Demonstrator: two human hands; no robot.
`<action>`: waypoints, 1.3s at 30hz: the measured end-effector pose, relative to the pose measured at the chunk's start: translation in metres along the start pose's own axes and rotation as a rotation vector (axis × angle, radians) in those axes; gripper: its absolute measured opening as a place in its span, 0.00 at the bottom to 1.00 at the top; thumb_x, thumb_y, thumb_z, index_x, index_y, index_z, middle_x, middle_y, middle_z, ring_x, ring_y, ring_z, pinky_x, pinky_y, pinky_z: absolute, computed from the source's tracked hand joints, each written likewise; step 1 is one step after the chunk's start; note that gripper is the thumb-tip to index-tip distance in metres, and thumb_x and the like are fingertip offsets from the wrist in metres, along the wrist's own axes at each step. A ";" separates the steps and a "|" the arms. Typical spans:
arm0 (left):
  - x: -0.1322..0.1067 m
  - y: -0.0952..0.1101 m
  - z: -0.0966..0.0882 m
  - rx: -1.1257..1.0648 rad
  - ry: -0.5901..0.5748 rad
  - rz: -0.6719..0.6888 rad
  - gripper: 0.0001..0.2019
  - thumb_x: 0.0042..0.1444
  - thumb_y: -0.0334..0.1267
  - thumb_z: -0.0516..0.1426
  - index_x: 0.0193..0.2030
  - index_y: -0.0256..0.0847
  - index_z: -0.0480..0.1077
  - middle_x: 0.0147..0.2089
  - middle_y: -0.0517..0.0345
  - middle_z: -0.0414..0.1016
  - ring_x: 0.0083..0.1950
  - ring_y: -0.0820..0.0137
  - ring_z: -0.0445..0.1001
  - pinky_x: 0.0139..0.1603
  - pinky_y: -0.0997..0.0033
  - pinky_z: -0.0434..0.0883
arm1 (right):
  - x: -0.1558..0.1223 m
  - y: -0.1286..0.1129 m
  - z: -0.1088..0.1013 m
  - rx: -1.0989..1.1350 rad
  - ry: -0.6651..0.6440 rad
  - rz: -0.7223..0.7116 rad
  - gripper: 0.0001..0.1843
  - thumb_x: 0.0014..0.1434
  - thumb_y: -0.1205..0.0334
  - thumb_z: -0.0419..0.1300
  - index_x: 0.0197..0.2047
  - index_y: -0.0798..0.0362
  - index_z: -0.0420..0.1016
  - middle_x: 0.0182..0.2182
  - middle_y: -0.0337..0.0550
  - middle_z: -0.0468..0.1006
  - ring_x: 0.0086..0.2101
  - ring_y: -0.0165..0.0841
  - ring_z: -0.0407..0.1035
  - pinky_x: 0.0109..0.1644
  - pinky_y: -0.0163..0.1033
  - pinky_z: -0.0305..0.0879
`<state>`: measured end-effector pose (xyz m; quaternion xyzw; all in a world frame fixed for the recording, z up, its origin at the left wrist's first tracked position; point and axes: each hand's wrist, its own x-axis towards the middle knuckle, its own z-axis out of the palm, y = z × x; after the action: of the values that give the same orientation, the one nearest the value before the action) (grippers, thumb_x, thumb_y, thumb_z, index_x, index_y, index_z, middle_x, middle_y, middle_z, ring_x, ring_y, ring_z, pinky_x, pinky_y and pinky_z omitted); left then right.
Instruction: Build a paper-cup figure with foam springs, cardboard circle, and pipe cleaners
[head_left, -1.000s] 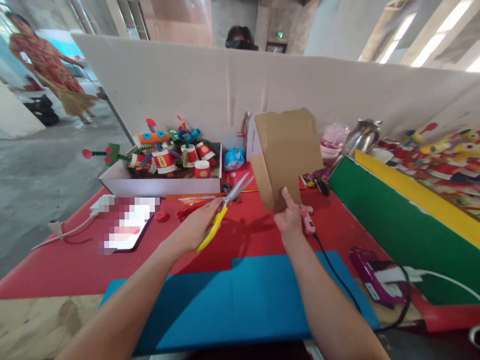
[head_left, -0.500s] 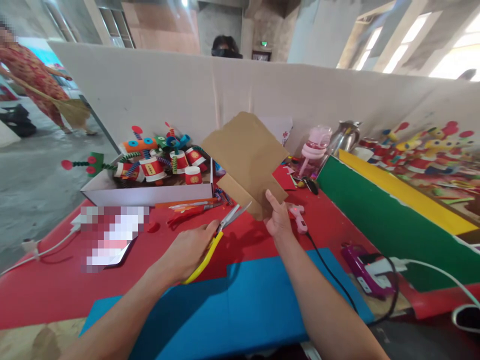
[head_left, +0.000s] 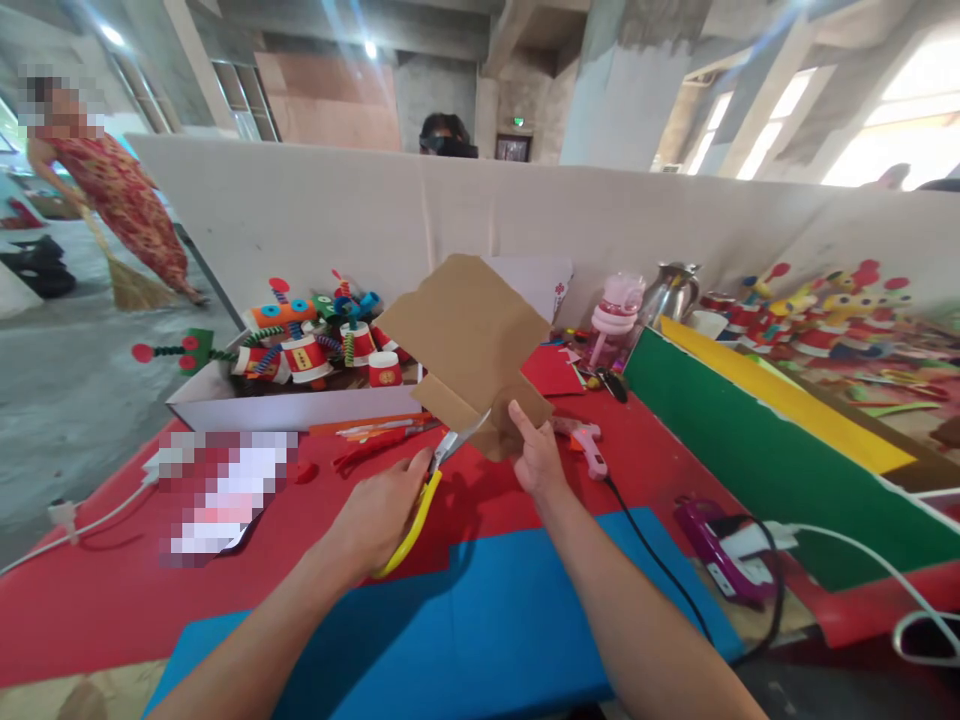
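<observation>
Brown cardboard [head_left: 469, 335], in the head view, is held up beyond the blue mat [head_left: 517, 620], pinched in your right hand [head_left: 538, 460]. Your left hand [head_left: 382, 510] is closed around yellow-handled scissors [head_left: 427, 503], their blades overlapping the cardboard's lower edge. Beyond the mat's right side lies a pink glue gun [head_left: 591, 452].

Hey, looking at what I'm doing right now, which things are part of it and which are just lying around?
In use:
yellow-handled scissors, in the left hand
brown cardboard, in the right hand

Apparently just lying about:
pink glue gun
phone
pink bottle
metal jug
white box of paper-cup figures
</observation>
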<state>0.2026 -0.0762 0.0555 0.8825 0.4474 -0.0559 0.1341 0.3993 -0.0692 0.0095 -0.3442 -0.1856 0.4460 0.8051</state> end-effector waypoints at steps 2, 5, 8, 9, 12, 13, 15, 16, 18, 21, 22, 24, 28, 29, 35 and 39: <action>0.000 0.002 -0.001 -0.013 -0.015 0.000 0.22 0.60 0.33 0.45 0.61 0.38 0.53 0.45 0.41 0.76 0.44 0.53 0.78 0.36 0.64 0.70 | 0.001 0.000 -0.001 0.003 0.004 -0.008 0.13 0.40 0.62 0.73 0.32 0.51 0.78 0.30 0.35 0.84 0.36 0.35 0.79 0.47 0.41 0.75; 0.000 0.002 0.000 -0.014 -0.006 -0.012 0.23 0.59 0.32 0.44 0.62 0.39 0.52 0.45 0.41 0.76 0.44 0.52 0.78 0.37 0.62 0.70 | 0.001 0.000 -0.001 0.007 0.009 -0.009 0.13 0.40 0.62 0.73 0.32 0.51 0.78 0.30 0.35 0.84 0.37 0.34 0.79 0.48 0.40 0.74; 0.000 0.000 0.002 -0.005 0.015 -0.006 0.24 0.59 0.33 0.44 0.63 0.37 0.52 0.45 0.39 0.76 0.43 0.52 0.78 0.36 0.61 0.70 | 0.002 0.000 -0.001 0.008 0.012 -0.020 0.14 0.41 0.62 0.72 0.34 0.51 0.78 0.32 0.36 0.84 0.38 0.34 0.79 0.48 0.40 0.74; 0.001 0.000 0.003 -0.003 0.017 -0.002 0.24 0.60 0.33 0.44 0.63 0.37 0.51 0.44 0.39 0.76 0.43 0.52 0.78 0.36 0.62 0.70 | 0.002 0.001 -0.001 0.007 0.012 -0.024 0.14 0.41 0.62 0.72 0.34 0.51 0.78 0.32 0.36 0.84 0.38 0.34 0.79 0.48 0.40 0.74; 0.001 -0.001 0.004 -0.002 0.029 -0.001 0.24 0.60 0.34 0.44 0.63 0.36 0.52 0.41 0.41 0.77 0.42 0.54 0.78 0.35 0.64 0.70 | 0.003 0.001 -0.001 -0.004 0.009 -0.039 0.13 0.42 0.62 0.72 0.34 0.51 0.78 0.33 0.36 0.84 0.39 0.34 0.78 0.49 0.40 0.73; 0.001 -0.001 0.004 0.001 0.032 -0.002 0.24 0.60 0.34 0.44 0.63 0.37 0.52 0.40 0.42 0.77 0.42 0.54 0.78 0.35 0.64 0.70 | 0.003 0.001 -0.001 -0.011 0.006 -0.042 0.13 0.42 0.62 0.72 0.34 0.50 0.78 0.33 0.36 0.84 0.39 0.34 0.78 0.49 0.40 0.73; 0.002 0.000 0.004 0.013 0.038 0.003 0.25 0.59 0.33 0.45 0.64 0.36 0.51 0.39 0.42 0.77 0.42 0.53 0.78 0.36 0.63 0.70 | 0.003 0.001 -0.001 -0.021 -0.001 -0.039 0.12 0.42 0.63 0.72 0.33 0.50 0.78 0.33 0.36 0.84 0.39 0.34 0.78 0.49 0.40 0.73; 0.003 0.000 0.004 0.028 0.043 0.005 0.25 0.59 0.32 0.45 0.64 0.36 0.51 0.39 0.42 0.77 0.42 0.53 0.77 0.37 0.62 0.70 | 0.002 0.001 -0.002 -0.023 -0.005 -0.033 0.12 0.42 0.63 0.71 0.33 0.50 0.78 0.33 0.36 0.84 0.40 0.34 0.78 0.49 0.40 0.73; 0.004 0.000 0.005 0.079 0.061 0.006 0.25 0.57 0.29 0.45 0.63 0.35 0.54 0.39 0.42 0.77 0.44 0.53 0.77 0.42 0.60 0.69 | 0.002 0.001 -0.001 -0.018 -0.015 -0.016 0.13 0.42 0.63 0.72 0.34 0.50 0.78 0.33 0.36 0.84 0.39 0.34 0.78 0.49 0.40 0.73; 0.005 -0.001 0.007 0.151 0.109 0.009 0.22 0.56 0.26 0.46 0.58 0.35 0.60 0.40 0.43 0.77 0.45 0.53 0.77 0.47 0.56 0.68 | 0.000 -0.002 0.000 -0.002 -0.028 0.011 0.14 0.41 0.63 0.72 0.34 0.50 0.78 0.32 0.36 0.84 0.38 0.34 0.78 0.48 0.39 0.74; 0.005 -0.001 0.007 0.159 0.119 0.015 0.21 0.56 0.26 0.46 0.57 0.35 0.61 0.39 0.43 0.77 0.44 0.53 0.77 0.48 0.56 0.68 | -0.001 -0.002 0.000 0.002 -0.031 0.019 0.14 0.41 0.63 0.72 0.34 0.50 0.78 0.32 0.35 0.84 0.38 0.34 0.79 0.47 0.40 0.74; 0.005 -0.001 0.007 0.159 0.130 0.031 0.20 0.56 0.26 0.46 0.56 0.35 0.61 0.38 0.43 0.77 0.43 0.53 0.77 0.47 0.56 0.68 | -0.002 -0.003 0.001 0.012 -0.042 0.035 0.13 0.42 0.62 0.72 0.33 0.49 0.78 0.32 0.35 0.84 0.37 0.34 0.79 0.47 0.40 0.75; 0.004 0.001 0.007 0.187 0.128 0.019 0.18 0.56 0.25 0.44 0.51 0.36 0.63 0.36 0.44 0.77 0.40 0.55 0.77 0.46 0.58 0.68 | -0.002 -0.003 0.001 0.017 -0.043 0.048 0.12 0.42 0.62 0.71 0.33 0.49 0.78 0.32 0.35 0.84 0.35 0.34 0.79 0.47 0.41 0.76; 0.003 0.002 0.006 0.199 0.121 0.011 0.17 0.56 0.25 0.44 0.49 0.37 0.63 0.35 0.45 0.77 0.40 0.56 0.77 0.45 0.59 0.68 | -0.001 -0.003 0.001 0.018 -0.036 0.047 0.13 0.41 0.62 0.72 0.33 0.49 0.78 0.32 0.35 0.84 0.35 0.34 0.79 0.46 0.41 0.76; 0.001 0.008 0.003 0.117 0.035 -0.020 0.14 0.59 0.31 0.44 0.51 0.38 0.60 0.33 0.47 0.76 0.38 0.54 0.78 0.35 0.62 0.70 | 0.002 -0.001 -0.001 0.025 -0.024 0.057 0.18 0.37 0.58 0.74 0.35 0.49 0.79 0.33 0.35 0.84 0.36 0.37 0.79 0.45 0.44 0.76; 0.003 0.009 0.001 0.141 0.021 -0.047 0.15 0.59 0.29 0.44 0.52 0.36 0.60 0.36 0.45 0.76 0.41 0.52 0.78 0.38 0.60 0.71 | 0.000 0.002 -0.004 -0.063 -0.089 0.081 0.19 0.38 0.56 0.74 0.36 0.50 0.79 0.35 0.39 0.84 0.40 0.39 0.78 0.48 0.45 0.75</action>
<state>0.2116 -0.0787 0.0552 0.8794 0.4645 -0.0812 0.0653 0.4005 -0.0696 0.0055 -0.3564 -0.2213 0.4870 0.7661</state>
